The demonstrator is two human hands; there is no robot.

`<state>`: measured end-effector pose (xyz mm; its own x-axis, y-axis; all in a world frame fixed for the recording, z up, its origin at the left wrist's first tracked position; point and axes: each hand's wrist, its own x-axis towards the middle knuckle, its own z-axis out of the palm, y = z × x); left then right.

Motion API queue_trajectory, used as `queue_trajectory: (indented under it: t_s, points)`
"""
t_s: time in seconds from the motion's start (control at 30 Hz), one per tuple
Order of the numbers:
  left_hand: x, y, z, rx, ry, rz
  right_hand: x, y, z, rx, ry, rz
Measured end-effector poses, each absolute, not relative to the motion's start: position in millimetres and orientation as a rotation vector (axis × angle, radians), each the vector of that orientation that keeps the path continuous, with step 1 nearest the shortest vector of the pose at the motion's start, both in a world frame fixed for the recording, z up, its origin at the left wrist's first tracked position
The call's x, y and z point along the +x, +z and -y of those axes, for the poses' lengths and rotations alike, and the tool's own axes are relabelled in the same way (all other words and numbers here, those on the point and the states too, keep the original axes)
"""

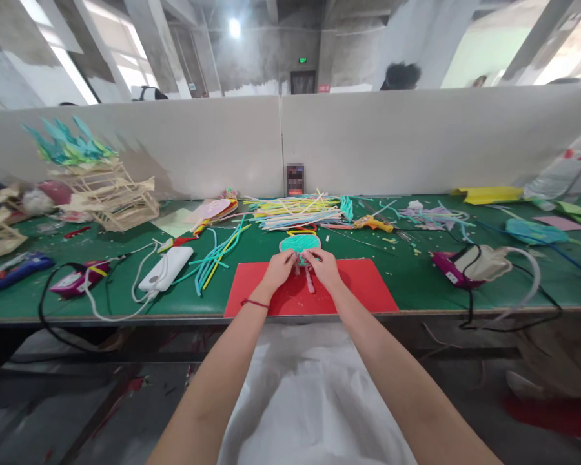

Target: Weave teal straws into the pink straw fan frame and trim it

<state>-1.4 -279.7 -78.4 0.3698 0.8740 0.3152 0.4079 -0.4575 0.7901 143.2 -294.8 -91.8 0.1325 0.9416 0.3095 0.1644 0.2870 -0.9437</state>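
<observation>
One round teal disc [299, 243] with a pale pink stem [310, 282].

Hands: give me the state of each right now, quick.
Left hand: closed, fingers pinching the teal disc at its lower edge.
Right hand: closed, pinching the same teal disc beside it.

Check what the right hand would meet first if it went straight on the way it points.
The teal disc: the right hand points away and slightly left, fingers at its near rim. Beyond lies the straw pile; depth is unclear.
</observation>
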Motion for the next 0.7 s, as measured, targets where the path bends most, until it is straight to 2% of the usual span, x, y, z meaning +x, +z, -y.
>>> queue_trajectory:
  t_s: [0.7]
  points:
    - [-4.6, -78.7, 278.6, 1.923, 1.096, -1.151, 144.1, -92.1, 291.7, -1.145, 0.895, 1.213]
